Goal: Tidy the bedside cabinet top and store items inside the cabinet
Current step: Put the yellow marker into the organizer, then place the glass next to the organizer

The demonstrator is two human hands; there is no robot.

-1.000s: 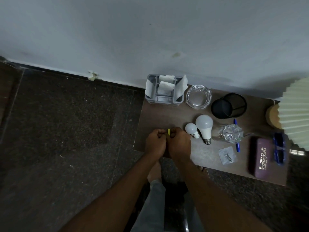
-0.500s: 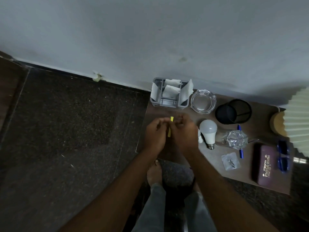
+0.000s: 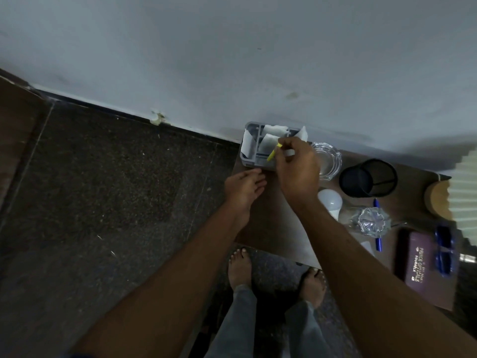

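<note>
standing barefoot on the dark speckled floor, i see my two feet (image 3: 240, 267) below the near edge of the bedside cabinet top (image 3: 268, 228), which i take as my landmark. my left hand (image 3: 242, 188) rests over its near left corner, palm down, fingers loosely spread and holding nothing. my right hand (image 3: 296, 169) reaches farther in, over the top's far left corner, thumb and fingertips pinching a small yellow stick (image 3: 273, 153); what it is exactly i cannot tell. the stick tilts down over the grey organiser tray (image 3: 249, 161), which sits at that far left corner against the wall and holds white folded papers (image 3: 268, 140) in its compartments.

on the cabinet top, just right of my right wrist, lies a white bulb (image 3: 331, 201), and beside it a crumpled clear wrapper (image 3: 373, 222) over a blue pen (image 3: 378, 244). near the top's right end, a maroon spectacle case (image 3: 418, 259) lies next to blue-framed glasses (image 3: 444, 250). farther back, a clear glass ashtray (image 3: 329, 161) stands just right of the tray, partly behind my hand, then a black mesh cup (image 3: 369, 178). at the far right, a pleated lampshade (image 3: 464, 192) hangs over a round wooden base (image 3: 437, 200). behind everything rises the pale wall (image 3: 232, 60).
</note>
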